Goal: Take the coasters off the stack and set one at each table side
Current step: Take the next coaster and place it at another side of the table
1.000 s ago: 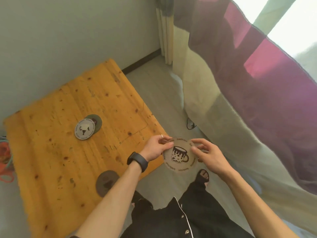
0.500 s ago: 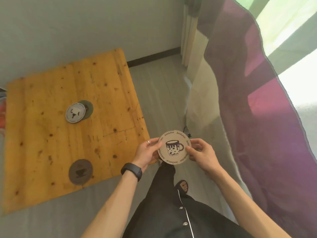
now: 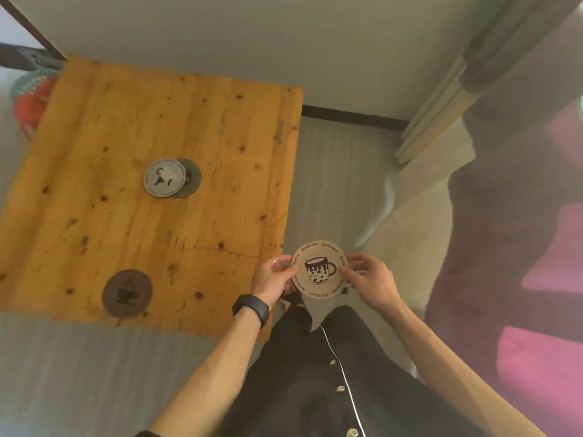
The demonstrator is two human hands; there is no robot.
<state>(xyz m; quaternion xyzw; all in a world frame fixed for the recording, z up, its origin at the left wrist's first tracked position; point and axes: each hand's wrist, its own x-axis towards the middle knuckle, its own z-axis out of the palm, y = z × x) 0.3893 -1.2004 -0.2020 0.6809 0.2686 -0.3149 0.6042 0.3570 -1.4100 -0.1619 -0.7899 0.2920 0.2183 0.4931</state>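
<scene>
While the orange knotty-pine table (image 3: 132, 216) fills the left, a dark grey round coaster (image 3: 127, 294) lies by its near edge, and a pale round coaster (image 3: 164, 177) overlaps a green-grey one (image 3: 191, 178) mid-table. Just right of the table's right edge, the left hand (image 3: 273, 277) and right hand (image 3: 367, 280) pinch opposite rims of the tan mug-print coaster (image 3: 319, 269), fingers curled closed on it. That edge lies leftward, nearer the left hand, I judge.

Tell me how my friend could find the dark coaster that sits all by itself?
Look at the orange wooden table. Near its front edge, the side closest to the person, lies the dark grey coaster, flat and alone, with a faint cup drawing. The pale coaster and the green coaster overlap mid-table, and the tan coaster is held off the table.
</scene>
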